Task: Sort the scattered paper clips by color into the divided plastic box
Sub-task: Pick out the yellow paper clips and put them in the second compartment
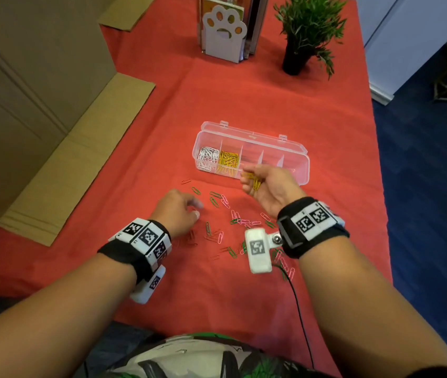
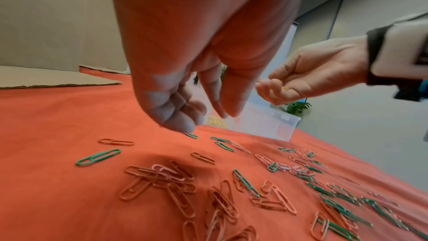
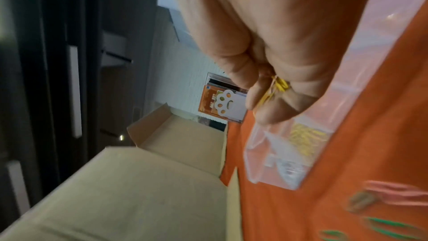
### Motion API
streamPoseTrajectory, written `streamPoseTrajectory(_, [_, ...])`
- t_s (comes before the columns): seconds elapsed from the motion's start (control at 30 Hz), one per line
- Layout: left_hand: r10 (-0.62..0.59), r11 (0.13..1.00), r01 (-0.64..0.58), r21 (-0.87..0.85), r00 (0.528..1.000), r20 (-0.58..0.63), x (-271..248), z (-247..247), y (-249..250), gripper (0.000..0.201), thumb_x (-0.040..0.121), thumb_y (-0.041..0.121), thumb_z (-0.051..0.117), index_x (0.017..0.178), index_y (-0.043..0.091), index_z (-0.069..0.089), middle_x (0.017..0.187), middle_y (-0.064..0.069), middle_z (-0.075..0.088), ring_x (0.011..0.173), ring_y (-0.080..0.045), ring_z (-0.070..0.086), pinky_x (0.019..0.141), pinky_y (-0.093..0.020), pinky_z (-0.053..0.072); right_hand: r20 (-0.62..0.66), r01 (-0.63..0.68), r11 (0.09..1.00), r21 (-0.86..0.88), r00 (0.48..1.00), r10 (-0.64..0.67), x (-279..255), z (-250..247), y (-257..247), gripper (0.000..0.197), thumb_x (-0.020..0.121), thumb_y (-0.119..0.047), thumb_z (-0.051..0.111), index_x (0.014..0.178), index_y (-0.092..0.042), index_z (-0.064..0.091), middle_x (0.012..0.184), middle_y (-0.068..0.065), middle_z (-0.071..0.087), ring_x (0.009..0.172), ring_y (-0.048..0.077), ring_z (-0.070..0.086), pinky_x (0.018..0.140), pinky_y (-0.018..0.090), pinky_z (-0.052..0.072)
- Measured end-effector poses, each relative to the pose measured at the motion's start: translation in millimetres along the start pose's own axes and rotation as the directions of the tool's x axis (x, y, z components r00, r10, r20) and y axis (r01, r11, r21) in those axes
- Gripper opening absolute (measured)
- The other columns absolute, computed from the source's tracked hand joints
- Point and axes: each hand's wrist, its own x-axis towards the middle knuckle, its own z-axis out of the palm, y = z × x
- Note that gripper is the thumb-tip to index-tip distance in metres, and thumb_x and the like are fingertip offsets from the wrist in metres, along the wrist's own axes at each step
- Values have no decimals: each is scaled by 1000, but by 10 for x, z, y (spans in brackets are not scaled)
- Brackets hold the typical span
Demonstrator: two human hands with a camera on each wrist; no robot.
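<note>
A clear divided box (image 1: 293,156) lies open on the red cloth, white clips (image 1: 208,156) in its leftmost compartment and yellow clips (image 1: 227,162) in the one beside it. My right hand (image 1: 266,186), palm up at the box's front wall, cups a bunch of yellow paper clips (image 1: 253,181), which show between its fingers (image 3: 277,87). My left hand (image 1: 181,211) hovers low over the cloth with loosely curled fingers (image 2: 176,114), and I see nothing in it. Green (image 2: 98,157), pink and red clips (image 2: 139,180) lie scattered under and between the hands.
A big cardboard box (image 1: 39,105) with open flaps lines the left side. A paw-shaped holder (image 1: 223,31) and a potted plant (image 1: 306,31) stand at the back. The table's right edge drops to blue floor (image 1: 421,186). A black cable (image 1: 298,309) runs along the near cloth.
</note>
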Motion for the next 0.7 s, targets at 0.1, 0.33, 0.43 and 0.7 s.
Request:
streamPoseTrajectory(0.1, [29,991,-39,-126,996,-79,5,-81,-26,16,81,13,64,95,19,70,93,-4,52,71,-14,54,81,-26,46,120,-10,994,110,993,-3,50,174,-148,24,92,-3,35,89,1,59,87,16,61,73,23,63,60,23,56])
streamPoseTrajectory(0.33, [253,890,-370,-266,887,-387,-55,-383,195,13,76,19,73,87,25,69,84,12,48,73,0,51,72,-6,39,415,-147,943,299,910,11,-28,417,-34,40,77,-13,44,108,9,55,116,27,60,108,37,61,88,40,54])
streamPoseTrajectory(0.43, [363,833,-493,-252,830,-424,-86,-401,369,12,71,17,76,82,18,72,86,7,51,76,0,52,75,-7,40,464,-182,920,347,886,0,-80,437,91,58,92,-41,32,115,8,52,113,25,62,101,34,62,89,38,49])
streamPoseTrajectory(0.7, [486,861,-509,-3,823,-294,43,-241,618,23,71,21,65,93,20,73,91,2,46,90,-22,55,78,-39,52,498,-205,885,418,867,-34,-178,277,237,94,87,-69,6,124,6,49,119,19,55,105,26,57,103,35,39])
